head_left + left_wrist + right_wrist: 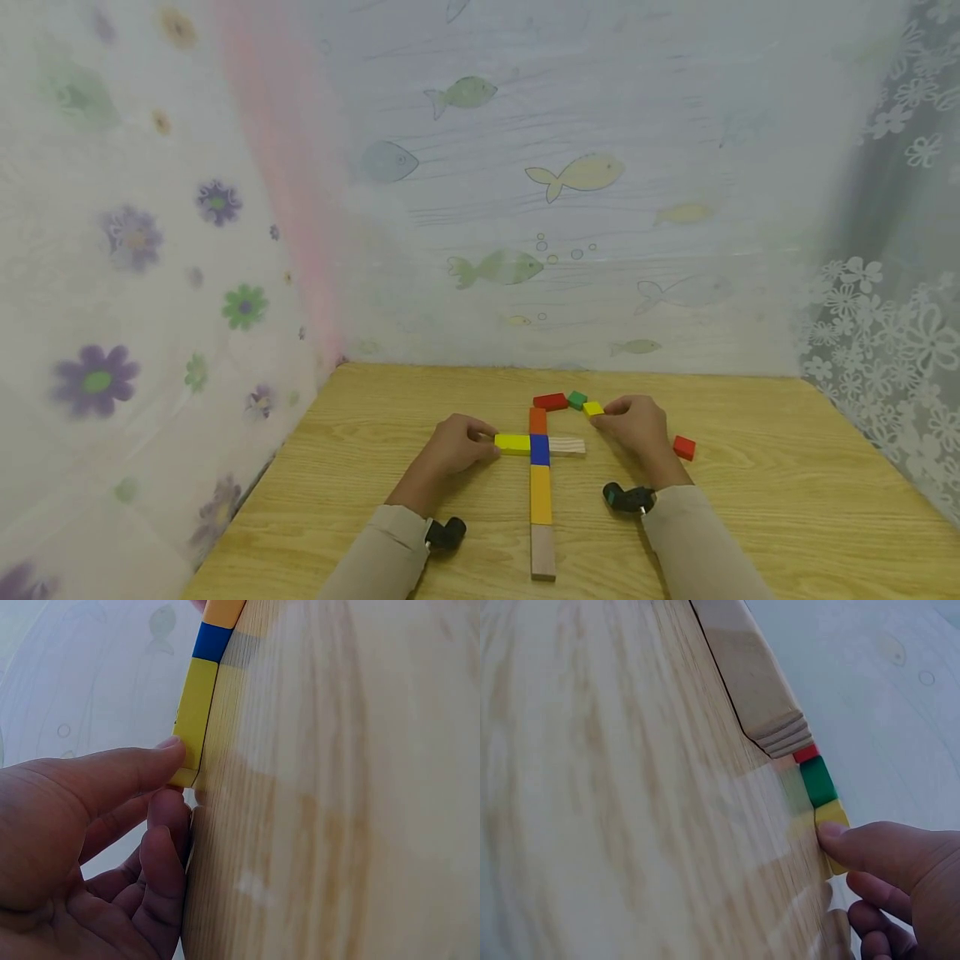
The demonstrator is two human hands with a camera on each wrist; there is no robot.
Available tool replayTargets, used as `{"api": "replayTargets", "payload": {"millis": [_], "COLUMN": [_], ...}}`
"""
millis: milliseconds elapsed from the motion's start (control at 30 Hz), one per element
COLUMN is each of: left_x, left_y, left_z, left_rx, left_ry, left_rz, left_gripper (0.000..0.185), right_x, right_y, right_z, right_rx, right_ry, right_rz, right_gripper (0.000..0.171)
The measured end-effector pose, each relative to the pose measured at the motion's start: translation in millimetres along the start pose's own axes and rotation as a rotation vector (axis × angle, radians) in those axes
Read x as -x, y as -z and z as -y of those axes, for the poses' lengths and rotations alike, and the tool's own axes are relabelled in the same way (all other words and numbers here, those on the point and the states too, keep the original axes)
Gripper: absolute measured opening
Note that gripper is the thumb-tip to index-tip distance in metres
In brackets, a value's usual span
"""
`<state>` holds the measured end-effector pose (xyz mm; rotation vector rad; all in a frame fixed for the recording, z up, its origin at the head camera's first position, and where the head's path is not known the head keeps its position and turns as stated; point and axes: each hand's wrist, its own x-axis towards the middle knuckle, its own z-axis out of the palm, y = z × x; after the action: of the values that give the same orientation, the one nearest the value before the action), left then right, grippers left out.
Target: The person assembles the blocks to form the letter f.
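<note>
Wooden blocks form a cross on the table. Its left arm is a yellow block (512, 445), whose outer end my left hand (457, 446) pinches. A blue block (540, 450) makes the centre, flanked by a plain wood block (567, 446) on the right. Above it sits an orange block (537, 420); below run a yellow-orange block (540, 493) and a pale wood block (543, 552). From the top, a red block (551, 402) and a green block (577, 399) curve rightward. At that row's end, my right hand (637, 429) pinches a small yellow block (832, 816), thumb on its near face.
Another red block (684, 447) lies apart, right of my right wrist. The wood-grain table (330, 500) backs onto a curtain with printed fish (510, 267). Flowered sheets hang along both sides. Each wrist carries a black camera (446, 533).
</note>
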<state>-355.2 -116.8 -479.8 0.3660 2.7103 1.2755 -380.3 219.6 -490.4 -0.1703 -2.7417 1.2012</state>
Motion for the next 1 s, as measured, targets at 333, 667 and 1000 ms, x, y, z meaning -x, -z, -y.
{"api": "replayTargets", "payload": {"millis": [333,667,1000], "left_x": [0.1,1.3,1.8], "left_y": [2.8,0.4,0.6], "left_z": [3.0,0.7,-0.2], "left_rx": [0.025,0.029,0.026], "left_ry": [-0.002,0.000,0.002], "left_rz": [0.008,0.010,0.009], "left_gripper": [0.030,0.031,0.033], "right_x": [-0.6,-1.5,10.1], "right_y": [-1.1,4.6,32.2], "right_z": [1.5,-2.9,0.6], "right_rx": [-0.004,0.026,0.009], "right_ry": [0.006,0.059,0.136], "right_rz": [0.003,0.034,0.065], "right_gripper": [0.038,0.039,0.039]}}
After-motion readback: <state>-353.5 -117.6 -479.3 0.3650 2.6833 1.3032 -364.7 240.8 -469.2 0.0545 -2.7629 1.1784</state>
